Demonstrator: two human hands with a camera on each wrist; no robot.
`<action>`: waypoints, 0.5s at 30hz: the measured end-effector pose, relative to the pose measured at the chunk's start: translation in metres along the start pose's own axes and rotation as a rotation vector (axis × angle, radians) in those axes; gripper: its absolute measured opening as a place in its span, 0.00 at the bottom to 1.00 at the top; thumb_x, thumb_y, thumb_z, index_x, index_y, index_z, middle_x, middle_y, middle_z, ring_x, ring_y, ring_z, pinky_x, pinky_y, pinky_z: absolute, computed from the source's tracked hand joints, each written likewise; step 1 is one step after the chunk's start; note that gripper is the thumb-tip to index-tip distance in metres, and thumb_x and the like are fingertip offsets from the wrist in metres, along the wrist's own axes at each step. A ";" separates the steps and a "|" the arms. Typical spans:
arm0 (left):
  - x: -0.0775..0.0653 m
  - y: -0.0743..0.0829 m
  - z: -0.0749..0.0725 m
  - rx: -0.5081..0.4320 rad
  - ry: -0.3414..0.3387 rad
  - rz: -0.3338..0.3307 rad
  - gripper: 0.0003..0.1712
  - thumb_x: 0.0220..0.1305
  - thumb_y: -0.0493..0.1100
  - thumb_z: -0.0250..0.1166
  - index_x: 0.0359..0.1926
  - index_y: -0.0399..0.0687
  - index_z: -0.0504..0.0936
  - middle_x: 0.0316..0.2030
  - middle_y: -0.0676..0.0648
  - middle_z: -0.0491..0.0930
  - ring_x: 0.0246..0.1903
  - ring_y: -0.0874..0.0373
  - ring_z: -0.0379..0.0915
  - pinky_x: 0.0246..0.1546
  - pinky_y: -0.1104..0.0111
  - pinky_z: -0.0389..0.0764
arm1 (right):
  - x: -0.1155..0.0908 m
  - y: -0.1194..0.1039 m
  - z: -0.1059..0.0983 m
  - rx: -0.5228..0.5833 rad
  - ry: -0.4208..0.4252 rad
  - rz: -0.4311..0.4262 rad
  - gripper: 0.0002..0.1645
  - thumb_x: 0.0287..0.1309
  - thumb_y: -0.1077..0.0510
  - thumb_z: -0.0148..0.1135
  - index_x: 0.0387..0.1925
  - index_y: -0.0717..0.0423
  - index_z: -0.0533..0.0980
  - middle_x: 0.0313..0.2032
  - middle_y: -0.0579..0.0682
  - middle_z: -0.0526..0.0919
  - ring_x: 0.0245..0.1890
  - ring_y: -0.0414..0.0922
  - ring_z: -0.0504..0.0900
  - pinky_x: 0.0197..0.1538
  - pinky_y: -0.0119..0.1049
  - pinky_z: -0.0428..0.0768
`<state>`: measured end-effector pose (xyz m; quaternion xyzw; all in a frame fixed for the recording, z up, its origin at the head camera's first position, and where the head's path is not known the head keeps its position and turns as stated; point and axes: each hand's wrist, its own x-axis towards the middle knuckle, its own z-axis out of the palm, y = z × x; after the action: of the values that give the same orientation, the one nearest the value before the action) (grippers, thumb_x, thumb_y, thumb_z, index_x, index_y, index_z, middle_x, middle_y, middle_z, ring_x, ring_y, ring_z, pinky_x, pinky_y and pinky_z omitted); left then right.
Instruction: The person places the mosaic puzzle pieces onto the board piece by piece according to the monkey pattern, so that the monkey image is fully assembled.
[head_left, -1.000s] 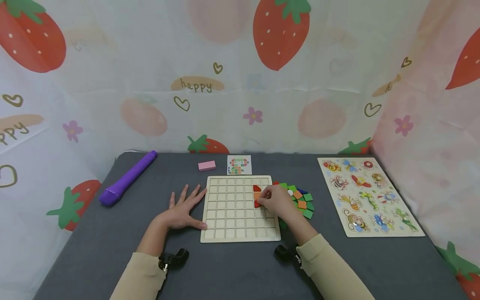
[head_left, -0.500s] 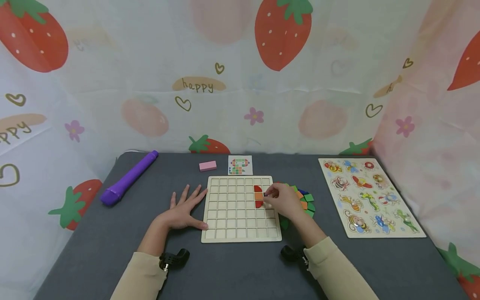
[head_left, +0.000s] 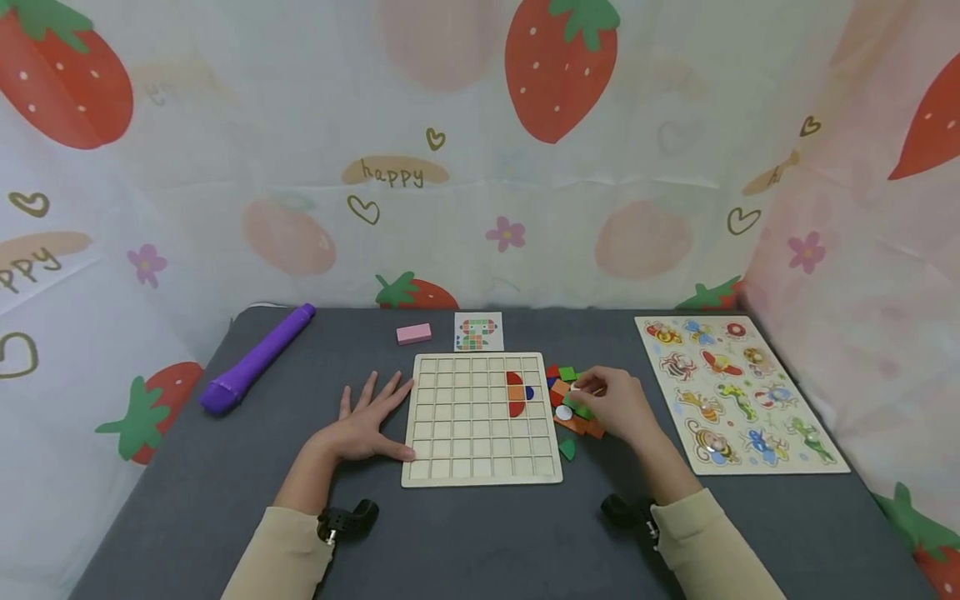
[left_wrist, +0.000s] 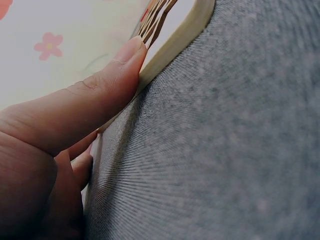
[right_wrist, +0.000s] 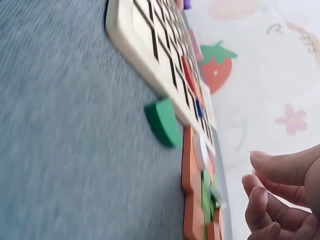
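My left hand [head_left: 367, 425] lies spread on the cloth, its thumb against the left edge of the wooden grid board [head_left: 461, 429], as the left wrist view confirms. In the board's right part sit an upper red piece [head_left: 514, 378], an orange square [head_left: 515, 393], a lower red piece [head_left: 517, 410] and a small blue piece [head_left: 529, 392]. Over the heap of coloured tiles [head_left: 577, 425] right of the board hovers my right hand [head_left: 618, 404], fingers loosely bent. In the right wrist view, no piece shows between thumb and fingers. A white round piece [head_left: 563, 412] lies in the heap.
A green quarter-round piece [head_left: 567, 450] lies apart by the board. Behind the board are a picture card [head_left: 478, 332] and a pink block [head_left: 414, 333]. A purple stick [head_left: 258, 358] lies far left, an insect puzzle board [head_left: 738, 396] at right.
My right hand has set the small blue piece beside the orange square and moved right to the tile heap. My left hand has stayed in place.
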<state>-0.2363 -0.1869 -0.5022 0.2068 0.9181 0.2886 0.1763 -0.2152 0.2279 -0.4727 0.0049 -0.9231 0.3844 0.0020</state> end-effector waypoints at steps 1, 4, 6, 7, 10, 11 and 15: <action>0.000 0.000 0.000 0.000 0.001 0.001 0.70 0.49 0.66 0.77 0.82 0.55 0.45 0.81 0.43 0.36 0.78 0.37 0.15 0.67 0.35 0.15 | -0.001 0.003 -0.002 -0.003 0.001 0.005 0.11 0.62 0.52 0.70 0.42 0.55 0.84 0.35 0.51 0.86 0.33 0.45 0.80 0.33 0.37 0.78; 0.000 0.000 0.000 -0.004 -0.002 -0.004 0.70 0.48 0.66 0.77 0.82 0.55 0.45 0.81 0.43 0.36 0.78 0.37 0.14 0.68 0.35 0.15 | -0.003 0.010 -0.009 0.000 -0.009 0.011 0.12 0.63 0.53 0.69 0.43 0.56 0.84 0.36 0.51 0.86 0.33 0.45 0.80 0.34 0.37 0.78; 0.000 0.000 0.000 -0.012 -0.004 -0.004 0.70 0.48 0.65 0.77 0.82 0.54 0.45 0.81 0.42 0.36 0.78 0.37 0.14 0.67 0.35 0.14 | -0.005 0.015 -0.013 0.005 -0.016 0.008 0.11 0.63 0.53 0.69 0.43 0.56 0.84 0.36 0.52 0.86 0.33 0.45 0.81 0.33 0.36 0.78; 0.000 0.000 0.000 -0.010 -0.005 -0.007 0.70 0.48 0.66 0.77 0.82 0.55 0.44 0.81 0.42 0.35 0.78 0.37 0.14 0.67 0.35 0.14 | -0.006 0.017 -0.016 0.007 -0.017 0.007 0.11 0.63 0.53 0.69 0.43 0.56 0.84 0.37 0.52 0.86 0.33 0.45 0.81 0.33 0.36 0.78; 0.001 0.000 0.000 -0.010 -0.005 -0.006 0.70 0.49 0.66 0.77 0.82 0.55 0.44 0.81 0.43 0.35 0.78 0.37 0.14 0.67 0.35 0.14 | -0.008 0.024 -0.022 0.004 -0.023 -0.001 0.11 0.64 0.54 0.68 0.43 0.57 0.83 0.38 0.53 0.87 0.33 0.45 0.81 0.31 0.36 0.78; 0.001 0.000 0.000 -0.009 -0.004 -0.006 0.70 0.49 0.66 0.77 0.82 0.56 0.44 0.82 0.43 0.35 0.78 0.37 0.14 0.67 0.35 0.14 | -0.008 0.026 -0.023 0.004 -0.024 0.002 0.11 0.64 0.54 0.68 0.43 0.57 0.83 0.38 0.54 0.86 0.33 0.45 0.81 0.31 0.36 0.78; 0.001 0.000 0.000 -0.003 -0.004 -0.005 0.70 0.49 0.66 0.77 0.82 0.56 0.44 0.81 0.43 0.35 0.78 0.37 0.14 0.67 0.35 0.15 | -0.010 0.033 -0.027 0.000 -0.034 0.007 0.11 0.64 0.54 0.69 0.43 0.57 0.83 0.38 0.54 0.86 0.33 0.45 0.81 0.32 0.36 0.77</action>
<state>-0.2369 -0.1862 -0.5021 0.2048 0.9178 0.2891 0.1789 -0.2052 0.2703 -0.4765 0.0079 -0.9231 0.3841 -0.0149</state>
